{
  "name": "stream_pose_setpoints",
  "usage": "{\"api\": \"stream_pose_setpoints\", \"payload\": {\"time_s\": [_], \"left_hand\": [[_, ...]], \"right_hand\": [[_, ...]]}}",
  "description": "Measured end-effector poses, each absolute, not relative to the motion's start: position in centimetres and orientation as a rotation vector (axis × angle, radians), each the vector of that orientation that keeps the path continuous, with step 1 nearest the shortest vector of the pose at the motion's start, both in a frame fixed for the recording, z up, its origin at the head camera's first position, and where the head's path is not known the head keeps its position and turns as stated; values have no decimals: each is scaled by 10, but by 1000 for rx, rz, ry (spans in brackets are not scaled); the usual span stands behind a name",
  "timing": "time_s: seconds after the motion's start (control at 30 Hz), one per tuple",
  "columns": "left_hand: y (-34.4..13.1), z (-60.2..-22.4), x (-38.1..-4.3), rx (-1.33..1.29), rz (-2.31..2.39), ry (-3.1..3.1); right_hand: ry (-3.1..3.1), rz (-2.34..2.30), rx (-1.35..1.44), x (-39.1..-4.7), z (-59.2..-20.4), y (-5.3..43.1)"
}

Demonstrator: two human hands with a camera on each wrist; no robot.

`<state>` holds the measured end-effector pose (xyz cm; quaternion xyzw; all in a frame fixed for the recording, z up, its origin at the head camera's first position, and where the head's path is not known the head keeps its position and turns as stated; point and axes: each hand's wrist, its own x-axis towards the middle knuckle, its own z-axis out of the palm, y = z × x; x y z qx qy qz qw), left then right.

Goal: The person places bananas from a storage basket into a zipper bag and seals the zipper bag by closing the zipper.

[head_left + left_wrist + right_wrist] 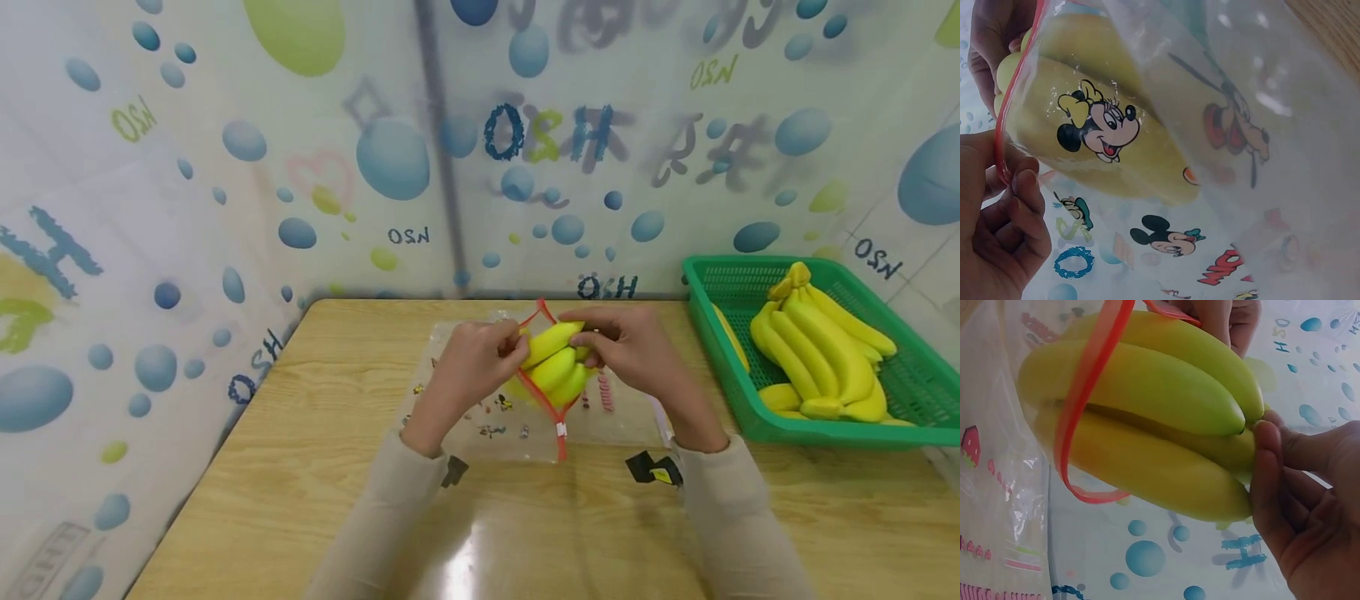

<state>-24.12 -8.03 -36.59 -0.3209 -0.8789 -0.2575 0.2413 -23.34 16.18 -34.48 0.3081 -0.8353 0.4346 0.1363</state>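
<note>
So, far left there was a white sheet point(225, 200) hung up with blue and green blobs plus some lettering, and it ran along the back of the wooden table point(255, 467) too. The person's left hand point(480, 362) was pinching the red edge point(536, 392) of a clear cartoon bag point(517, 442), hiding a bit of it. A dark scrap point(454, 471) sat right by that cuff, no idea what it was. The bunch of bananas point(551, 371) was partway in the bag, tips poking out through the mouth, with a white slider point(561, 429) on the red strip just below. The right hand point(633, 346) had those tips between thumb and fingers. Some clear plastic with pink print point(622, 417) lay under there, couldn't tell if it was a second bag. Near the right cuff was another black piece point(648, 468) with a yellow label. Far right, a green basket point(862, 433) with more bananas point(825, 358) in it took up that end, near the right forearm but not blocking the bag.
</note>
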Motion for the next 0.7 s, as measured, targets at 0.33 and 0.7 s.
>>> {"api": "stream_pose_setpoints", "payload": {"time_s": [0.33, 0.7], "left_hand": [[-81, -366, -242, -888, -718, -2385], [-82, -368, -243, -879, -761, -2344]], "right_hand": [[-2383, 1250, 908, -234, -351, 148], [-2348, 1360, 922, -237, -364, 133]]}}
